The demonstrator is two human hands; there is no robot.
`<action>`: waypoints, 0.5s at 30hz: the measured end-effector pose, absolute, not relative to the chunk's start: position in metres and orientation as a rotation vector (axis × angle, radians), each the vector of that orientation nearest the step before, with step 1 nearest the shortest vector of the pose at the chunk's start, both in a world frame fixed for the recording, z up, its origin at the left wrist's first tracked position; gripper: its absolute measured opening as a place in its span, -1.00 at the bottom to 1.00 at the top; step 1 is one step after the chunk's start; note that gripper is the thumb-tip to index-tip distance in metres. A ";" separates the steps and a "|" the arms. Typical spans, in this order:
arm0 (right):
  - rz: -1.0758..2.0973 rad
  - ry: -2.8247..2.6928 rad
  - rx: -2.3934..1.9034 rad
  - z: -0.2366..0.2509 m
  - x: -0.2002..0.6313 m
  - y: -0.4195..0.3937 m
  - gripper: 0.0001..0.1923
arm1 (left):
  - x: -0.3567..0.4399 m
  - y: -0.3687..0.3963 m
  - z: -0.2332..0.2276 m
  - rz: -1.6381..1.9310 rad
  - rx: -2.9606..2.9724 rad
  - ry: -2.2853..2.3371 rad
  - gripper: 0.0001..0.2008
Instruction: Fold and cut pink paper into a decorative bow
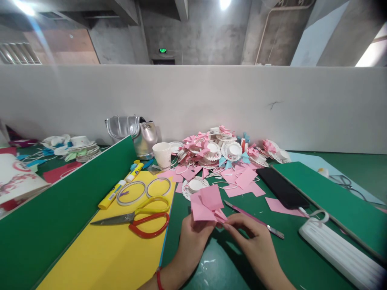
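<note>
My left hand [190,237] and my right hand [254,237] both pinch a folded pink paper piece [207,203] just above the green table [290,249]. The left fingers grip its lower left part, the right fingertips its lower right corner. A pink-handled craft knife [256,219] lies on the table just behind my right hand. Red and yellow scissors [139,219] rest on a yellow sheet [109,249] to the left of my left hand.
Two tape rings [145,189] and glue sticks [121,185] lie on the yellow sheet. A white cup [162,155], a silver bag [134,133], and a heap of pink paper bows and white doilies [223,151] sit behind. A black phone [282,187] and white power bank [341,251] lie right.
</note>
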State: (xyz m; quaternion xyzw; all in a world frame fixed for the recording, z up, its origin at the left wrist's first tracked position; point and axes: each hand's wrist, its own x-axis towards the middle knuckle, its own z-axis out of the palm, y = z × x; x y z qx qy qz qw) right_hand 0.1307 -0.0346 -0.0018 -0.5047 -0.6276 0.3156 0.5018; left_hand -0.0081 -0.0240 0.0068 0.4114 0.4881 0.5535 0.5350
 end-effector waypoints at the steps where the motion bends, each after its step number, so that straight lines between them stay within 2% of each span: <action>1: 0.786 -1.494 -1.233 -0.002 0.129 -0.035 -0.88 | -0.008 -0.024 0.006 1.327 0.981 1.169 -0.87; 15: 1.057 -1.148 -1.292 -0.004 0.113 -0.036 -0.77 | -0.007 -0.024 0.009 1.348 0.942 1.202 -0.85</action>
